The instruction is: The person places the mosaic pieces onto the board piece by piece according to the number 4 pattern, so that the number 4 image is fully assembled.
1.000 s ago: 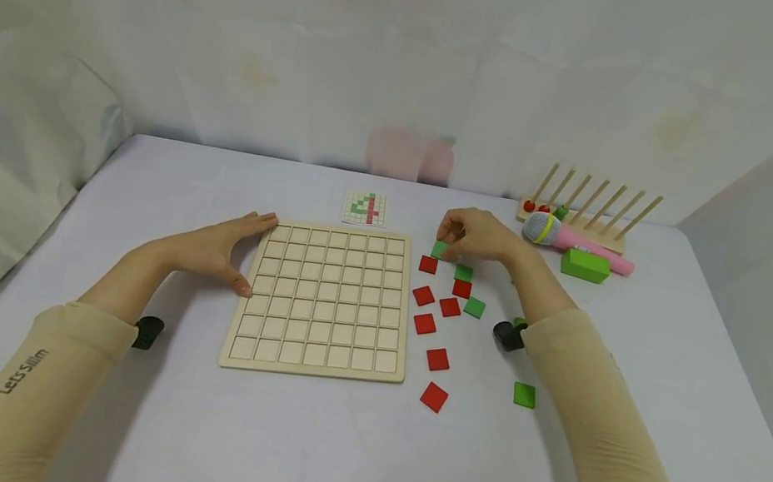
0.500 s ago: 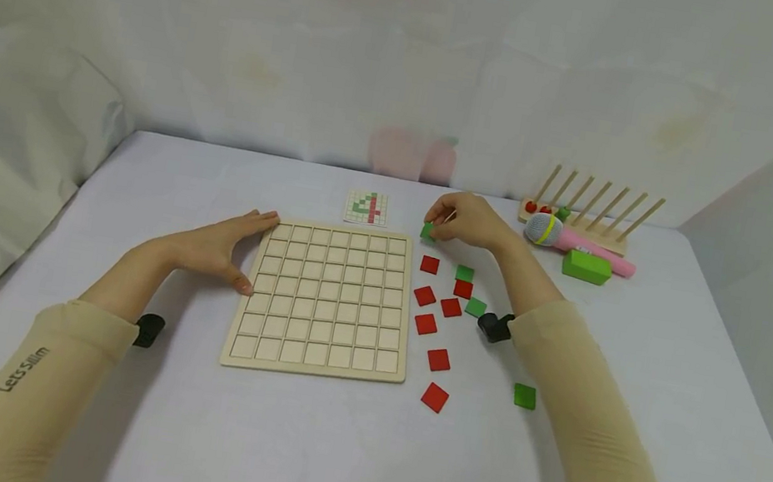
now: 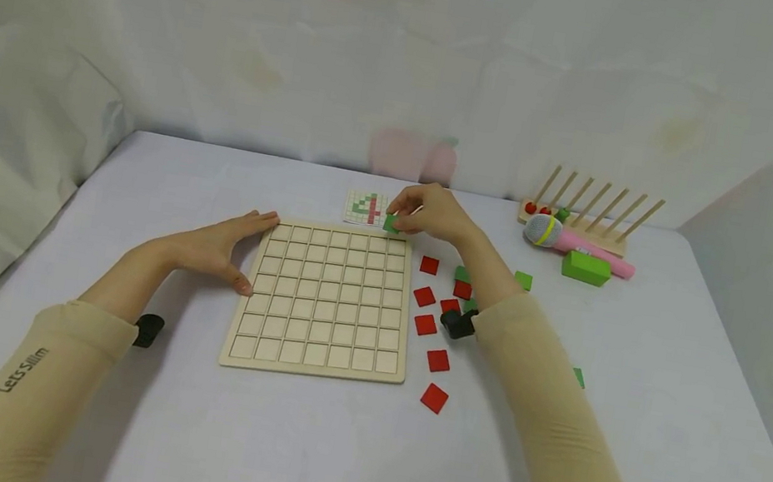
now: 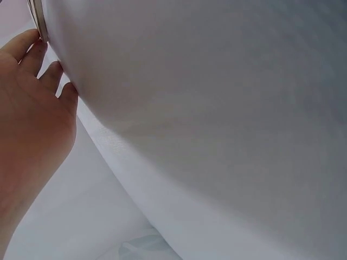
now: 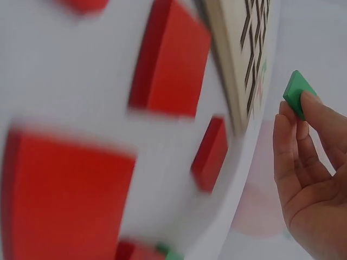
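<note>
green tile (image 3: 392, 223): by far edge of grid board (image 3: 325, 311), just right of pattern card (image 3: 364, 208) | right hand (image 3: 431, 211): thumb and fingers pinching tile | left hand (image 3: 218, 248): spread, touching board's left side | handling: probably light, stiff, smooth, sturdy; best held across faces near corner

The right hand (image 3: 431, 212) pinches a green tile (image 3: 391, 223) near the far edge of the desk (image 3: 323, 450); the left hand (image 3: 211, 247) touches a board (image 3: 329, 291).
</note>
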Demonstrator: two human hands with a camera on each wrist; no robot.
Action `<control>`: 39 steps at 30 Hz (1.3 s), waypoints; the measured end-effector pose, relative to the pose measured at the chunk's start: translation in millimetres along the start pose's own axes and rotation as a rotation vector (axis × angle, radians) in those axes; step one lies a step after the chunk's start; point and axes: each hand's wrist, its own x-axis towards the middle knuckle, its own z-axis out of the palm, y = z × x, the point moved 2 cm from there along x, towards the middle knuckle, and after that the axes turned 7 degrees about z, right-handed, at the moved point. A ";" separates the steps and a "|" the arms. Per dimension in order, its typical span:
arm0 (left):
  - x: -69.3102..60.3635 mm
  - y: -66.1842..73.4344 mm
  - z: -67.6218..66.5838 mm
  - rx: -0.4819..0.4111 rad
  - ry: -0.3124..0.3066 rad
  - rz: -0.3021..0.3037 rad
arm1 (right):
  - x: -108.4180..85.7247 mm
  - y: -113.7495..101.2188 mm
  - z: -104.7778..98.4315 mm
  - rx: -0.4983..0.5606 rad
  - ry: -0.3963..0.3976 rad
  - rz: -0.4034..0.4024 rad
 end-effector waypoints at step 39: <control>-0.1 -2.0 2.0 -0.019 -0.003 -0.013 | 14.3 -32.4 47.6 -0.133 -0.030 0.165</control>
